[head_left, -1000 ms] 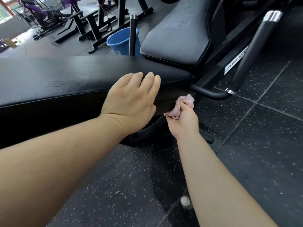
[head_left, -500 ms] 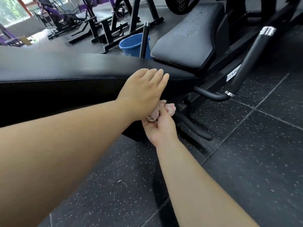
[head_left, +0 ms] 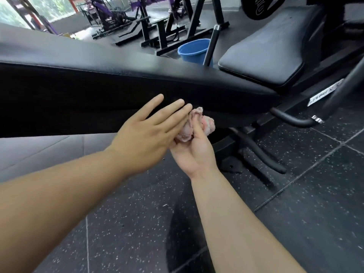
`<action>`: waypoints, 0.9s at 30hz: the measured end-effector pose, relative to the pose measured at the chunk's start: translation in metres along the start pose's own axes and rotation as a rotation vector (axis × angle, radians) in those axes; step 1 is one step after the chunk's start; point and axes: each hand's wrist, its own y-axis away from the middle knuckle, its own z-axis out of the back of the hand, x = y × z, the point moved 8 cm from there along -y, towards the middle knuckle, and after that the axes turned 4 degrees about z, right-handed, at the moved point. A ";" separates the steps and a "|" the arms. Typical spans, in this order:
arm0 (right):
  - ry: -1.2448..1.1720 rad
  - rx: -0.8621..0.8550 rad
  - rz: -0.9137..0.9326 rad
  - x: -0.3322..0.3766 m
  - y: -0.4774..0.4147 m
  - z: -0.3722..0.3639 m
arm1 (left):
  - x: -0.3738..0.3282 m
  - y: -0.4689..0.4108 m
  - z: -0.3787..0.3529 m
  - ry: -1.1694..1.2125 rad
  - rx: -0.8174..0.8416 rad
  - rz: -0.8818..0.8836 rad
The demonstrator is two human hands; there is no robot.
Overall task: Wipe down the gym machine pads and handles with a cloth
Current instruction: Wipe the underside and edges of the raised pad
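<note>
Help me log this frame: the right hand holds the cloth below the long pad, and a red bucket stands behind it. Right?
No: the bucket is blue, not red; the head view shows it. The right hand does hold the cloth below the long pad, with the bucket behind it.

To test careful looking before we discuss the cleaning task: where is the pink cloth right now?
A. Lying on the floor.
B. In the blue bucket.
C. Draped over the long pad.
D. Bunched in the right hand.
D: the pink cloth is bunched in the upturned right hand, thumb pressed over it, just below the long pad.
</note>
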 end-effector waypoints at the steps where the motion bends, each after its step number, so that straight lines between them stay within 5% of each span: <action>1: 0.016 0.008 -0.009 0.002 0.001 0.001 | 0.002 0.007 0.000 0.016 0.002 0.018; 7: 0.177 -0.033 -0.093 0.014 0.012 0.009 | -0.005 0.017 -0.003 0.160 0.055 0.153; 12: 0.644 -0.018 -0.350 0.010 0.053 0.047 | -0.031 0.035 -0.003 0.757 -0.039 0.462; 14: 0.772 -0.032 -0.457 0.012 0.069 0.068 | -0.047 0.052 -0.021 1.105 0.107 0.693; 17: 0.875 -0.099 -0.523 0.026 0.085 0.089 | -0.094 0.065 -0.043 1.525 0.383 0.718; 27: 1.171 -0.144 -0.586 0.056 0.123 0.103 | -0.126 0.065 -0.059 1.538 0.459 0.789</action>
